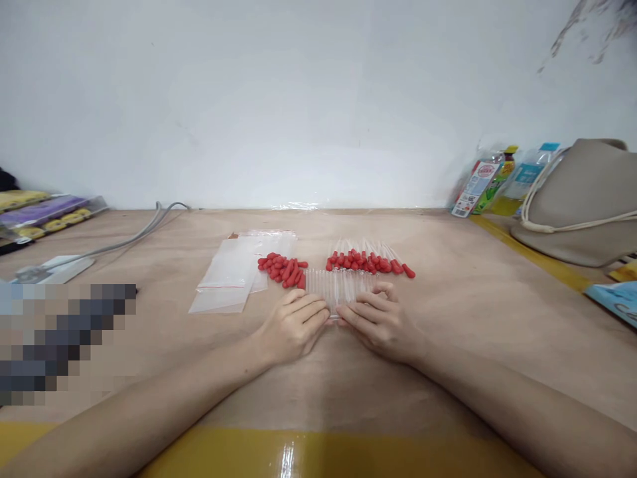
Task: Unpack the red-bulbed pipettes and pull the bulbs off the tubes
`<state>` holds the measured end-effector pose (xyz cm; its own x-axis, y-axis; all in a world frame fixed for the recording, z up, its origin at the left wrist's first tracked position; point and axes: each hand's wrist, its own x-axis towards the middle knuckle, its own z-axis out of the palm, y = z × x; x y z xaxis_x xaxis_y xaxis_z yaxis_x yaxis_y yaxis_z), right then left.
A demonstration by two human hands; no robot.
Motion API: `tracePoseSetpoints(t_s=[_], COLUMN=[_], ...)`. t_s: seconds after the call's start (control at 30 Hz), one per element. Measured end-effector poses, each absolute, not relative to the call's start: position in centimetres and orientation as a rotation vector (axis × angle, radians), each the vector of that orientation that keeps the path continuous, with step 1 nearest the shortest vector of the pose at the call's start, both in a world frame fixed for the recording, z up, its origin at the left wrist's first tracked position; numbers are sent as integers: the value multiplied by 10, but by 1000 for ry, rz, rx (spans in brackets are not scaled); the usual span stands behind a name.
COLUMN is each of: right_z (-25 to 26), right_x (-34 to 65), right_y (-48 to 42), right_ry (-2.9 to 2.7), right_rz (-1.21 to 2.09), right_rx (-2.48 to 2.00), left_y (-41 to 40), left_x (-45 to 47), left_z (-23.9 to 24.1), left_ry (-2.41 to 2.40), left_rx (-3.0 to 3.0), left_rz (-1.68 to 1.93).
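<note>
A row of clear dropper tubes (333, 287) lies side by side on the table between my hands. My left hand (296, 322) is closed over the row's left near part, with its fingers curled. From the other side, my right hand (381, 318) grips the row's right end, its fingertips close to those of the left. Just beyond my left hand is a pile of loose red rubber bulbs (281, 267). Behind the row, several droppers (368, 260) with red bulbs lie together, their clear tubes pointing away from me.
Clear zip bags (226, 269) lie left of the bulbs. A grey cable (124, 239) runs to a plug at the left, near yellow and purple packs (47, 212). At the right stand a carton (476, 189), bottles (532, 174) and a beige bag (582, 199).
</note>
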<state>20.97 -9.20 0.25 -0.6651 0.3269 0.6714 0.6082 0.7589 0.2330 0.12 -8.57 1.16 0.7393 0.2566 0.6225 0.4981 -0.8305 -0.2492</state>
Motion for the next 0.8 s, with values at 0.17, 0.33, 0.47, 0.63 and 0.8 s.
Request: tracePoseSetpoints(t_s=[0.17,0.33,0.47,0.63,0.8], right_z=[7,10,11,10,5], right_x=[213,218,224,239,265], right_y=[-94,-93,-94,-92,-72], right_ry=[-2300,-2309,-2316,-2325,-2082], right_rz=[-645,-702,-714,-606,-315], right_rx=[-509,-425,-431,-535,-927], left_y=[-89,-90,-90,-90,-81], left_x=[-1,-2,-1,-6,-17], left_z=[11,13,11,10,11], left_ry=[-570,-590,-598,-630,-846], left_rx=[-2558,-2581,-2602,-2647,-2594], left_rz=[-859,-907,-922,-962,-1095])
